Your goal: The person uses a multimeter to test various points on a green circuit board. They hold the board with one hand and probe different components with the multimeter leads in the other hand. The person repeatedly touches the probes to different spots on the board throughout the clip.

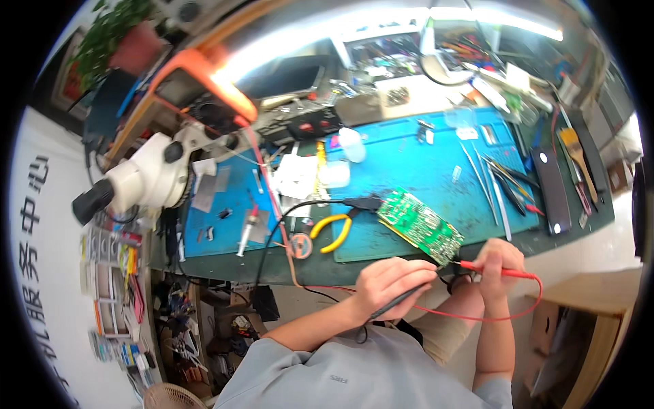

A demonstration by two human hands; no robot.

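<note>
Probing looks under way, tip contact unclear; the left hand (394, 284) pinches a black probe (400, 300), the right hand (499, 262) a red probe (469, 266); the green circuit board (420, 225) sits at the worktop (327, 273) front edge.

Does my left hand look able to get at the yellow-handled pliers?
Probably yes: the left hand is near, and the pliers' yellow handles lie uncovered ahead and to its left. It holds the black probe, though, so would likely need to put that down first.
</note>
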